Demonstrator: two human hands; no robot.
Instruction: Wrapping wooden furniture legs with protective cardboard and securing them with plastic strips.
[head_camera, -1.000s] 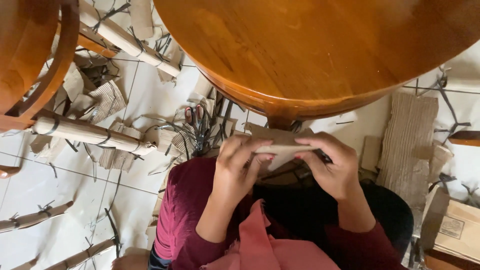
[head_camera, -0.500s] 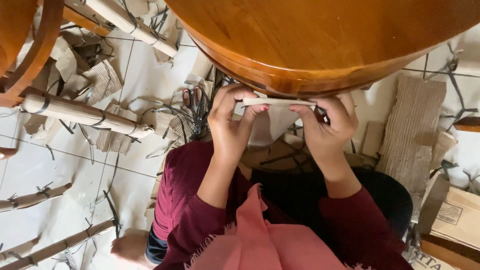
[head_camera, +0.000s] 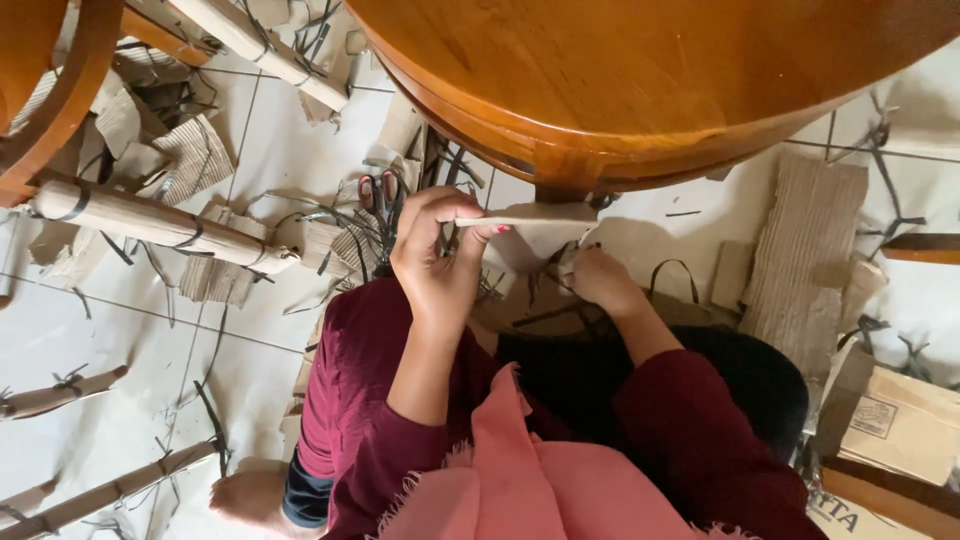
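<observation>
My left hand (head_camera: 435, 262) pinches a folded strip of brown cardboard (head_camera: 530, 216) and holds it up just below the rim of the round wooden table (head_camera: 640, 90). The cardboard's lower flap hangs down between my hands. My right hand (head_camera: 600, 280) sits lower, with curled fingers against the flap's bottom edge. Thin black straps (head_camera: 678, 270) lie right beside it, and whether the fingers grip anything is hidden. I am sitting on the floor in dark red sleeves, with a pink cloth (head_camera: 530, 480) over my lap.
Red-handled scissors (head_camera: 378, 190) lie on the tiled floor left of my left hand. Strapped cardboard rolls (head_camera: 150, 222) and torn scraps cover the floor at left. A corrugated sheet (head_camera: 810, 250) and a cardboard box (head_camera: 900, 425) are at right. A wooden chair (head_camera: 40, 90) is at top left.
My right hand has let go of the cardboard's top edge and dropped below it. My left hand alone now holds the strip up, shifted a little to the left.
</observation>
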